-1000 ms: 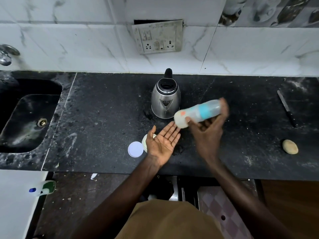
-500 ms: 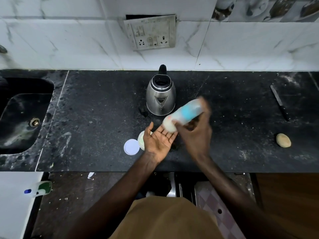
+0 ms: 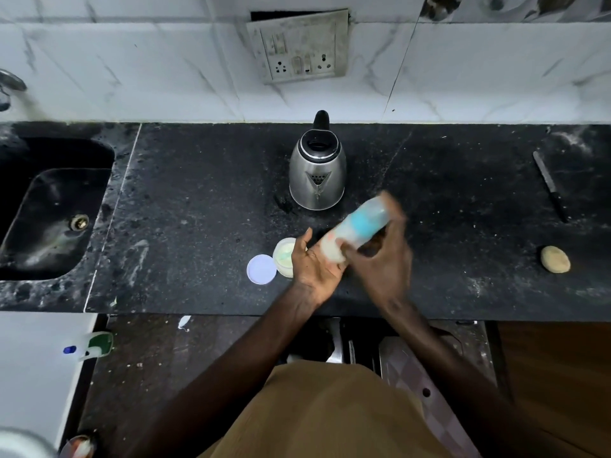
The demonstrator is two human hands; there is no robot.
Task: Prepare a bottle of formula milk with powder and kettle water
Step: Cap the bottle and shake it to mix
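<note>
My right hand (image 3: 383, 259) grips a baby bottle (image 3: 355, 231) with a blue band, tilted with its milky base down to the left; it is motion-blurred. That base meets the open palm of my left hand (image 3: 314, 262), held palm-up over the black counter (image 3: 198, 209). A steel kettle (image 3: 317, 175) with its lid open stands just behind the hands. An open round powder tub (image 3: 284, 257) sits left of my left hand, partly hidden by it, and its white lid (image 3: 261, 269) lies flat beside it.
A dark sink (image 3: 49, 209) is sunk into the counter at far left. A knife (image 3: 550, 186) and a small potato (image 3: 555, 259) lie at far right. A socket panel (image 3: 299, 47) hangs on the tiled wall. A spray bottle (image 3: 91, 347) lies below left.
My right hand has swung the bottle down and left, from held apart above my left palm to striking its base against that palm. The left hand has stayed open in place.
</note>
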